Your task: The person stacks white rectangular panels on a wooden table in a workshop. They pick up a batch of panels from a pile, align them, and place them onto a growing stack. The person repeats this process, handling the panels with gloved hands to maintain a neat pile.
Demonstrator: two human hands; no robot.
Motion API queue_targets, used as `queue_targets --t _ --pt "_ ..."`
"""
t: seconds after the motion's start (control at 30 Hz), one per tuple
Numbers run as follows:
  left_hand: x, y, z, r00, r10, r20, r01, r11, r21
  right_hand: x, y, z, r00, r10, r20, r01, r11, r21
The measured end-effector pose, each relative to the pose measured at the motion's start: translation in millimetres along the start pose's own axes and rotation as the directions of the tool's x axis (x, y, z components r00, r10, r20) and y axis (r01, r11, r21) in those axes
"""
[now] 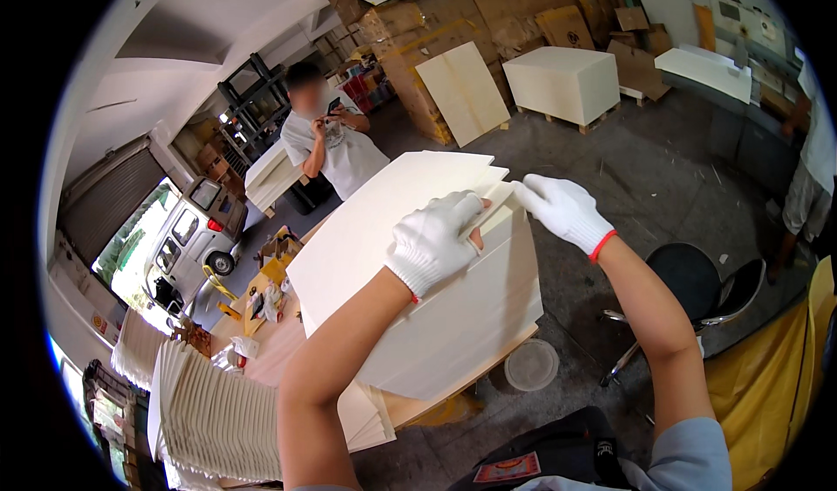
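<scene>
Van (206,236) nr roller shutter (113,190), co-worker (344,160) w/ phone (334,105), blk chair (683,278) & ylw cloth (772,360) at R.

Grey floor (641,173), black chair (684,280), roller shutter (113,196), bright doorway (129,242).

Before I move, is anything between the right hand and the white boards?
Nothing visible stands between the right hand and the white boards: its fingertips are right by the stack's corner. The left hand is on the boards, further left.
</scene>
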State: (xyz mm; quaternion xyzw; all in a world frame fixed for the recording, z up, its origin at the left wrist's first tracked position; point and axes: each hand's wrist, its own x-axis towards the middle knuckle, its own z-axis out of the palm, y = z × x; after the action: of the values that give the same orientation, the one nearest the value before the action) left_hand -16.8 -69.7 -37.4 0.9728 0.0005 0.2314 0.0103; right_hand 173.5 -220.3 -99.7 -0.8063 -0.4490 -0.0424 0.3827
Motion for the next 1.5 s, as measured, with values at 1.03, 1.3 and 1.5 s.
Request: queue_targets --t 1.03,1.3,1.5 --pt "16 -13 -6 0.917 -0.27 0.293 0.37 0.848 -0.378 11 -20 27 0.989 0.03 -0.143 0.022 0.936 0.351" --pt "12 -17 -1 0.967 -0.19 0.167 0.249 0.833 -0.494 9 -20 29 0.985 0.036 -0.17 0.024 0.939 0.343" --pt "15 -20 -4 0.948 -0.198 0.248 0.283 0.882 -0.376 8 -20 34 0.979 0.019 -0.205 0.048 0.947 0.318"
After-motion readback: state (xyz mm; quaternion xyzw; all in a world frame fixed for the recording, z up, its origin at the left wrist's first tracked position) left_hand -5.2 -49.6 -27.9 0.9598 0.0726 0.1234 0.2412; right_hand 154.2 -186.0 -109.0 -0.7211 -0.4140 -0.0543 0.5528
